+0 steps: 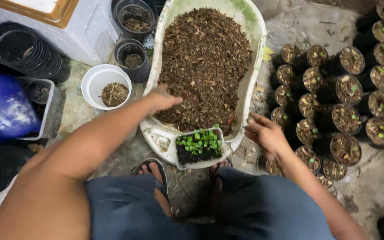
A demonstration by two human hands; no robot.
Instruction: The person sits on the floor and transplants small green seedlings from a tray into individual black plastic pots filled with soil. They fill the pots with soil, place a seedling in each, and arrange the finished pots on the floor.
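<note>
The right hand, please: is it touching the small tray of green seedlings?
Apart. The head view shows the right hand open beside the tub's rim, with bare ground plainly visible between its fingers and the seedling tray.

packages: none in view | labels: none in view | signs: none in view | screens: none in view | note: pots, tub and tray show no wrapping or print
</note>
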